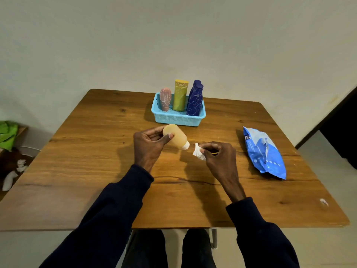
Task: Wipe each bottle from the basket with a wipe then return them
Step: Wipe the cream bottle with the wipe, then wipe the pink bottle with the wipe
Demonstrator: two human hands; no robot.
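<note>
My left hand (149,145) grips a pale orange bottle (176,135) by its base, above the table, tilted so its white cap (185,145) points down to the right. My right hand (217,153) pinches a crumpled white wipe (198,153) just right of the cap, a small gap apart from it. Behind them a light blue basket (173,118) holds a pink bottle (165,99), a yellow bottle (180,94) and a dark blue bottle (195,98), all standing upright.
A blue pack of wipes (263,152) lies on the wooden table (96,161) to the right of my hands. A plain wall stands behind the table. Green cloth (7,133) and white items lie on the floor at the left.
</note>
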